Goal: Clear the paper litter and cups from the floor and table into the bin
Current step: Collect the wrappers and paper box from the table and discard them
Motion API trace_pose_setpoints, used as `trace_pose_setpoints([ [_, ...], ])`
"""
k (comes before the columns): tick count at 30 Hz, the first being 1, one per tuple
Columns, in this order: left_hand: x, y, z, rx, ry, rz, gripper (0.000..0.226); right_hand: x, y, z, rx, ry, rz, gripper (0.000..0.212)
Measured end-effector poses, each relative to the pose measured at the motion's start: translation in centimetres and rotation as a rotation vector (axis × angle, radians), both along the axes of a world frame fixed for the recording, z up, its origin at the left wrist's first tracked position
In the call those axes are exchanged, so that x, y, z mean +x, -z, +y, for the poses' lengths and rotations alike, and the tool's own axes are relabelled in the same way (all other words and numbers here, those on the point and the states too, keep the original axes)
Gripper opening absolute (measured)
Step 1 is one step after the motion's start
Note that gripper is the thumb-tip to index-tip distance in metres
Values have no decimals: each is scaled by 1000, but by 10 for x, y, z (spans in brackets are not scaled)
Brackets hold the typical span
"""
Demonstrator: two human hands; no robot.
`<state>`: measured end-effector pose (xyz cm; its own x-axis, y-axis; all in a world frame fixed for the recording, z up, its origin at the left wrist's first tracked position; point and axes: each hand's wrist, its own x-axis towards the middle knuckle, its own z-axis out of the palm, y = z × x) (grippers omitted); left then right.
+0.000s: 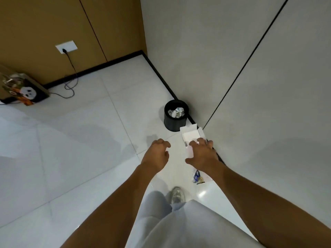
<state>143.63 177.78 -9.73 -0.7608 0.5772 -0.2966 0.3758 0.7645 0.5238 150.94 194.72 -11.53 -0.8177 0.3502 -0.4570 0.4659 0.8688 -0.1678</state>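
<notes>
A black round bin [175, 120] stands on the floor against the grey wall, with crumpled paper [176, 112] inside it. Just in front of it lies an open white paper box [191, 136] on the floor by the wall. My right hand [202, 153] reaches over the near end of that box with spread fingers; whether it touches the box I cannot tell. My left hand [156, 154] hovers to the left of the box, fingers loosely curled, holding nothing. A small blue and white wrapper [197, 176] lies on the floor under my right forearm.
A decorated paper bag [25, 90] leans against the brown wall at far left, with a black cable [71, 81] running from a wall socket [66, 46] onto the floor. My shoe [177, 195] and pale trouser legs fill the bottom centre. White floor tiles spread to the left.
</notes>
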Motion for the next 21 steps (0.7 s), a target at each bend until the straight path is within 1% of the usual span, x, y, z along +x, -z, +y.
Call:
trace_pose_setpoints([
  [7, -127, 15, 45, -38, 2, -7, 33, -129, 17, 62, 4, -19, -16, 69],
  [15, -293, 57, 114, -70, 11, -95, 35, -276, 59, 120, -29, 102, -2, 65],
  [21, -383, 92, 162, -82, 9, -108, 34, -358, 98, 156, -74, 122, 45, 65],
])
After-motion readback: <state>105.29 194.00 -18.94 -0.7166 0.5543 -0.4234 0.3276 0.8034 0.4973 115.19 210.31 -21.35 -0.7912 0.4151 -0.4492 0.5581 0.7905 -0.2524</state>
